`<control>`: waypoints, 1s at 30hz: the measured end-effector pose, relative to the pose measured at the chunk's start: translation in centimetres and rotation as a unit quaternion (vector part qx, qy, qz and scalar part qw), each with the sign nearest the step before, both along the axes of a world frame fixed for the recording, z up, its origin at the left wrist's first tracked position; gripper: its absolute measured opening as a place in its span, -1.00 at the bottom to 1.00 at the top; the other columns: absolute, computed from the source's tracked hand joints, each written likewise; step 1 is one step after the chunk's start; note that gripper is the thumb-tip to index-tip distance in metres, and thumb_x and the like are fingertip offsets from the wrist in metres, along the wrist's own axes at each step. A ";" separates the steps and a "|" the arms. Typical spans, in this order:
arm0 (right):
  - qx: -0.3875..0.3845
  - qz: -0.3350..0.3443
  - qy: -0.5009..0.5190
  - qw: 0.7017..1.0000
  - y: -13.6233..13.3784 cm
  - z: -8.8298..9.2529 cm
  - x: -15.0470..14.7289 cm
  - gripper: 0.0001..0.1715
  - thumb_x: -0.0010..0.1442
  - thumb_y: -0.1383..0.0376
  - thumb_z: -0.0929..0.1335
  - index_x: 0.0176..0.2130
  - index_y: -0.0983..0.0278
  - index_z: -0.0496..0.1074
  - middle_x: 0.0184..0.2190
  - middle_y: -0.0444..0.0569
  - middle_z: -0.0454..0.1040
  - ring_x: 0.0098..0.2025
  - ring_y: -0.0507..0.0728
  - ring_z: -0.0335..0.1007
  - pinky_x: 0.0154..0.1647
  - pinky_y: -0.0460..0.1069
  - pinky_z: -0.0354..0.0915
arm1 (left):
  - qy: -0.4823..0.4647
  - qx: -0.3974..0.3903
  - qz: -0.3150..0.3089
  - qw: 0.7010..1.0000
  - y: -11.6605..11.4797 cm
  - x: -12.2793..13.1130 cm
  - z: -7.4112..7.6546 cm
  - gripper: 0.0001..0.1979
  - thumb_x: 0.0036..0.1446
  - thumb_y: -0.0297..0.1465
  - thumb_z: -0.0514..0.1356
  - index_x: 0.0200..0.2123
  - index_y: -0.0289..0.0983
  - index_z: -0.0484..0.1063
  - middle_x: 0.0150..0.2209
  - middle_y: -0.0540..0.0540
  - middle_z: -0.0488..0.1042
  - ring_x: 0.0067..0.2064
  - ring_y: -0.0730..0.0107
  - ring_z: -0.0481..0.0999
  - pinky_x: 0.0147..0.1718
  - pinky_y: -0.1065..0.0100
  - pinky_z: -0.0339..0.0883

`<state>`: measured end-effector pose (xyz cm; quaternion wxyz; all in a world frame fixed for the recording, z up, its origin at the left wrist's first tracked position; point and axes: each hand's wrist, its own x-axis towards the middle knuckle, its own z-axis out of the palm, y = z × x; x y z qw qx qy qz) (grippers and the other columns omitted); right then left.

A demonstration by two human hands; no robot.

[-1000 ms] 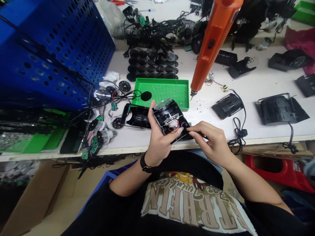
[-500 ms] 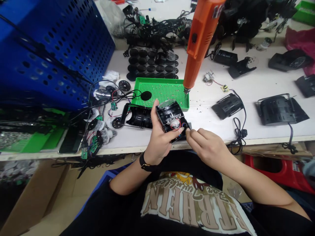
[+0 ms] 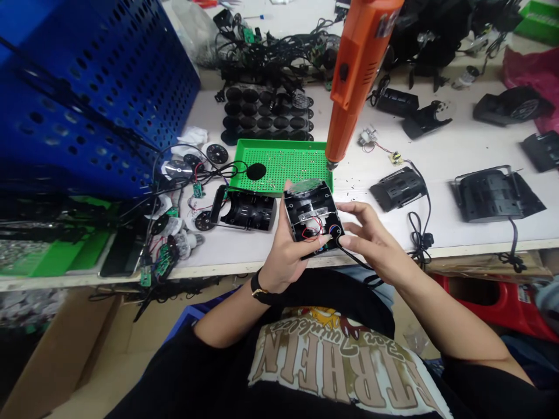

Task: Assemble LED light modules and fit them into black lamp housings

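My left hand [image 3: 283, 253] grips an opened black plastic housing [image 3: 309, 201] from the left, its thumb lying across the lower part near the wires. Inside the housing are a clear disc at the far end, a white part and thin red and blue wires [image 3: 334, 230]. A black cable [image 3: 356, 260] runs out of its lower right corner. My right hand [image 3: 373, 235] holds the housing's right side, thumb by the cable exit and fingers spread along the edge. Left of it, a matching black half-shell [image 3: 253, 210] lies on the bench with its hollow side up.
A green tray [image 3: 283, 144] of small screws sits behind the housing. Above its right end hangs an orange electric screwdriver [image 3: 349, 87]. Assembled black units [image 3: 484, 195] stand on the right. Circuit boards, discs and wires crowd the left, beside a blue perforated crate [image 3: 131, 87].
My right hand has released its pinch at the housing's corner and spread along the right side. The housing has turned slightly more upright, and the black cable now shows below it.
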<state>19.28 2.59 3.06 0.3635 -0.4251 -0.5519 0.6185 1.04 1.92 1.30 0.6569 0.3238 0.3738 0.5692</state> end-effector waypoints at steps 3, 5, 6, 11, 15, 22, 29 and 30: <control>-0.071 0.085 0.044 0.993 0.4 -0.2 -0.5 -0.43 0.31 0.26 0.31 0.27 0.11 0.19 0.14 0.08 0.49 -0.08 0.12 0.55 -0.01 0.14 0.55 | 0.002 -0.010 -0.009 1.000 -0.3 0.0 -0.3 0.27 -0.08 -0.40 0.55 0.52 0.10 -0.15 0.37 -0.16 0.36 0.33 0.03 0.45 0.32 0.01 0.31; -0.106 0.090 0.074 0.988 0.4 -0.2 -0.7 -0.44 0.28 0.29 0.29 0.25 0.12 0.22 0.07 0.04 0.53 -0.24 0.07 0.52 -0.11 0.13 0.57 | 0.000 -0.017 -0.016 1.000 -0.5 0.0 -0.4 0.29 -0.07 -0.40 0.55 0.53 0.11 -0.20 0.38 -0.16 0.34 0.31 0.07 0.46 0.31 0.05 0.33; -0.124 0.079 0.087 0.985 0.3 -0.3 -0.7 -0.44 0.26 0.29 0.31 0.23 0.12 0.23 0.05 0.02 0.54 -0.30 0.05 0.49 -0.15 0.12 0.57 | -0.002 -0.020 -0.021 1.000 -0.6 0.0 -0.3 0.30 -0.07 -0.41 0.55 0.53 0.12 -0.22 0.39 -0.16 0.34 0.29 0.08 0.48 0.29 0.06 0.35; -0.163 0.023 0.130 0.978 -0.4 -0.1 -0.9 -0.48 0.18 0.35 0.36 0.11 0.11 0.27 0.01 -0.02 0.57 -0.28 0.06 0.50 -0.22 0.05 0.55 | -0.021 -0.031 -0.046 0.998 -0.6 0.0 0.3 0.30 -0.09 -0.44 0.55 0.53 0.12 -0.18 0.34 -0.16 0.39 0.16 0.14 0.57 0.16 0.11 0.46; -0.148 0.012 0.119 0.982 -0.6 0.3 -0.8 -0.49 0.18 0.35 0.36 0.12 0.10 0.27 0.08 0.00 0.55 -0.21 0.08 0.52 -0.26 0.01 0.55 | -0.028 -0.035 -0.055 0.997 -0.4 0.1 0.3 0.25 -0.06 -0.44 0.54 0.52 0.13 -0.14 0.33 -0.15 0.40 0.12 0.19 0.58 0.16 0.11 0.46; -0.158 0.061 0.109 0.980 -0.1 -0.1 -0.2 -0.35 0.20 0.23 0.39 0.25 0.11 0.22 0.28 0.12 0.37 -0.04 0.16 0.56 -0.17 0.11 0.61 | -0.035 -0.021 -0.066 0.997 -0.6 0.3 -0.9 0.28 -0.08 -0.37 0.57 0.51 0.13 -0.17 0.38 -0.20 0.34 0.27 0.00 0.51 0.25 -0.02 0.42; -0.035 -0.003 -0.024 0.999 0.2 -0.7 2.6 -0.25 0.27 0.20 0.41 0.36 0.09 0.15 0.37 0.18 0.33 0.20 0.20 0.49 0.22 0.23 0.44 | -0.023 -0.050 -0.031 0.998 -0.6 -0.4 -1.4 0.25 -0.07 -0.44 0.56 0.50 0.13 -0.12 0.34 -0.18 0.39 0.26 0.02 0.53 0.27 -0.02 0.42; 0.011 -0.031 -0.077 0.996 0.3 -0.7 3.5 -0.27 0.29 0.18 0.41 0.35 0.09 0.16 0.36 0.18 0.35 0.23 0.21 0.47 0.26 0.25 0.41 | -0.021 -0.058 -0.027 0.998 -0.4 -0.6 -1.4 0.24 -0.06 -0.44 0.56 0.50 0.12 -0.11 0.30 -0.19 0.44 0.26 -0.01 0.54 0.27 -0.06 0.42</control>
